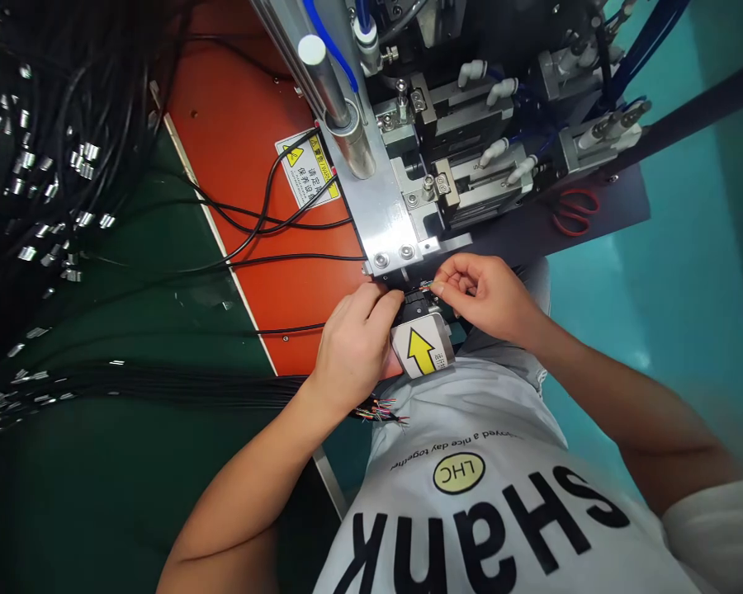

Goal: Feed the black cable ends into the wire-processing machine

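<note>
My right hand [492,299] pinches the thin coloured wires [422,287] at the end of a black cable, just in front of the machine's metal plate. Beside it, my left hand [354,346] is closed, thumb and fingers together at the same small black fixture [416,305]. A black cable [297,331] runs from the left into my left hand; the part inside the grip is hidden. Below the fixture is a metal guard with a yellow arrow label [422,346]. The silver machine plate [380,219] stands right behind both hands.
A bundle of black cables [223,389] with bared coloured ends lies below my left wrist. More cables with silver connectors [83,165] hang at the left over a green surface [179,478]. Red-handled scissors [575,212] lie right of the pneumatic cylinders [486,194]. A warning label [306,169] sits on the orange base.
</note>
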The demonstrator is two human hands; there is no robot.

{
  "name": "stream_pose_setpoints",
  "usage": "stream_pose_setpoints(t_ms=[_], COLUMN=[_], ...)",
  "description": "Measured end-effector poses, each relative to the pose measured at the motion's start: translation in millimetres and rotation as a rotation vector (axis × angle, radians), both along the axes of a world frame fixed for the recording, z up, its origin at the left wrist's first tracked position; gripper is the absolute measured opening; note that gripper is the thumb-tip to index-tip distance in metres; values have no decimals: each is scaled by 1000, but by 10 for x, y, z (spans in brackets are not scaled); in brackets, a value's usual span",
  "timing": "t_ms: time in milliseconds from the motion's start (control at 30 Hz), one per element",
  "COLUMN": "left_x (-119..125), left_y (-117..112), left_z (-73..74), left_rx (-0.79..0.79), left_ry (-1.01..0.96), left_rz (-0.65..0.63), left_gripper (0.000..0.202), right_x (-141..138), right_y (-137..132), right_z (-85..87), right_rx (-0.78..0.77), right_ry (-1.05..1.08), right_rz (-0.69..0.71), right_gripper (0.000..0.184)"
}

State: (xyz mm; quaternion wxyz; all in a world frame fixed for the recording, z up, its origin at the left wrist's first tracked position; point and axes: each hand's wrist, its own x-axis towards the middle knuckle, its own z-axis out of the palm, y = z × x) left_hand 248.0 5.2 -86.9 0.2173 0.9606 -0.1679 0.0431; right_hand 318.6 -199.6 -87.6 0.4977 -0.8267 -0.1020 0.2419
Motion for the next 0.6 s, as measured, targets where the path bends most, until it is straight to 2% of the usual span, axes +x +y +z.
stream_pose_setpoints(t_ms=[133,300,433,500,600], left_x=[-9,-62,-104,-107,-101], left_y=[-4,-19,-31,-31,-29], left_z=[5,67,77,71,87], left_rx=[6,120,43,3,-49], left_ry=[-20,-116,-63,-39,1], left_rz=[9,38,16,21,32], left_gripper=[26,24,27,28,28], right_x=[-18,-181,-329,-352,-311], right_y=[20,-11,-55,-72,-71], right_z=[6,-59,-87,-119,-194], right_rx=[-100,-23,-63,-38,125], right_ry=[-107,-216,-428,-405,-147], right_rz=[-18,-110,-41,-57,-182], right_gripper=[10,12,27,28,24])
